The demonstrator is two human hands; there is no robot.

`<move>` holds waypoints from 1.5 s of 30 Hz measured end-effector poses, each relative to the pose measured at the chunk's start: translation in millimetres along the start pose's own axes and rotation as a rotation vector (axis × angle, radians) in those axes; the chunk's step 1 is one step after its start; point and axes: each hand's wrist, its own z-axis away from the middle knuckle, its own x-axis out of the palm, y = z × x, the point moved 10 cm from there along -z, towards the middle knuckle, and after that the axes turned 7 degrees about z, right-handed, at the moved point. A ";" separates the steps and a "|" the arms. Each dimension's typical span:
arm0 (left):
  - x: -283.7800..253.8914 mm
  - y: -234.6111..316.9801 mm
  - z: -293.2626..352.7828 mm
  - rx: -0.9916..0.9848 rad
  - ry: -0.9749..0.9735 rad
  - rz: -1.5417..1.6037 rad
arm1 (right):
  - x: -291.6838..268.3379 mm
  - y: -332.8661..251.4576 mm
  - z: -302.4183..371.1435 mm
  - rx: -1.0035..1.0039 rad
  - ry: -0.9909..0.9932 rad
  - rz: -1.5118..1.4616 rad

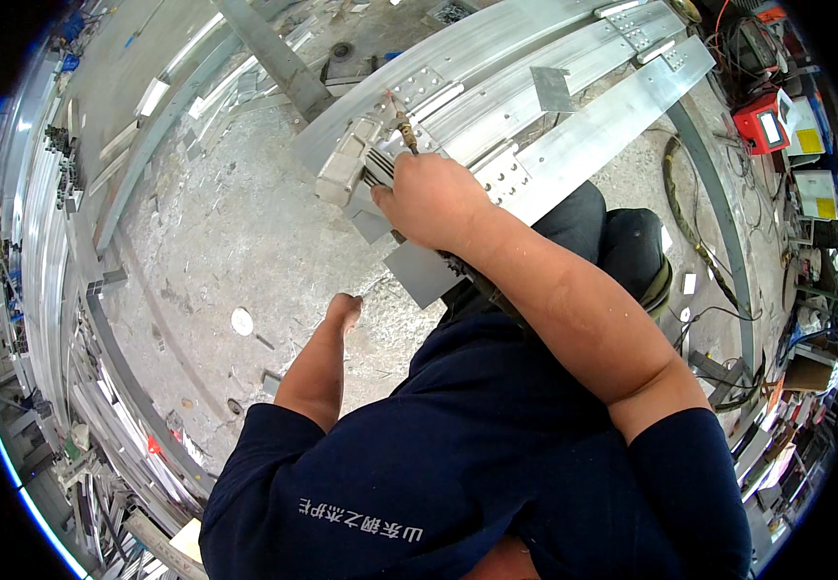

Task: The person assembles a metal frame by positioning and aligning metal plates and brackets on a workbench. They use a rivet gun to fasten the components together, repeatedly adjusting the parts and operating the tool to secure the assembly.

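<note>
My right hand (pixel 436 198) is closed around a welding torch whose brass-coloured neck (pixel 404 126) sticks out beyond the fingers, pointing away from me. Beside the fingers, a pale ribbed metal piece (pixel 349 159) stands at the near end of long silvery metal beams (pixel 496 101). Rows of round holes or bolts mark the plates on these beams. Low on the left, my left hand (pixel 345 309) hangs above the concrete floor, apart from the beams; its fingers are hidden. Flat grey metal plates (pixel 423 274) show below my right hand, partly covered by my body.
A loose grey plate (pixel 552 89) lies on the beams. To the right are a red machine (pixel 761 126) and a thick wrapped hose (pixel 682 193) curving over the floor. A steel post (pixel 274 58) stands far left of the beams. Metal strips (pixel 115 416) are piled at the left.
</note>
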 end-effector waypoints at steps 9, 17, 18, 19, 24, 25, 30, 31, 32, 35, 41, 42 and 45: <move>1.0 -21.3 -7.9 0.001 0.040 0.023 | -5.5 -8.0 -1.3 -0.080 0.082 -0.066; 13.3 -5.5 2.2 -0.009 0.008 0.024 | -1.9 5.9 -0.1 -0.028 0.070 -0.055; 12.4 -3.9 2.4 -0.006 0.014 -0.003 | -2.0 5.9 0.2 -0.035 0.072 -0.051; 10.6 -4.7 1.9 -0.007 0.022 -0.030 | -2.2 5.1 0.7 -0.037 0.077 -0.058; 13.9 0.0 2.9 0.008 0.017 -0.033 | -0.7 8.5 3.1 -0.036 0.079 -0.076; 12.1 -1.6 1.7 0.016 0.021 -0.039 | -0.9 7.2 3.7 -0.042 0.081 -0.075; 16.9 6.5 8.9 0.017 0.010 -0.018 | 1.5 10.7 7.9 -0.046 0.084 -0.056; 15.7 6.0 10.2 0.013 0.015 -0.012 | 1.5 9.9 8.7 -0.046 0.072 -0.060; 14.8 5.5 11.5 0.008 0.018 -0.007 | 0.5 9.0 10.0 -0.044 0.059 -0.065; 12.6 2.9 11.4 0.011 0.029 -0.004 | -1.2 7.5 12.2 -0.049 0.064 -0.076; 11.2 1.0 11.3 0.024 0.032 0.007 | -1.8 7.7 15.7 -0.071 0.101 -0.082; 11.6 0.3 11.8 0.011 0.023 -0.007 | -1.9 8.0 16.4 -0.070 0.101 -0.086; 19.2 13.9 18.2 0.013 -0.004 -0.037 | -1.4 16.9 20.5 -0.026 0.063 -0.078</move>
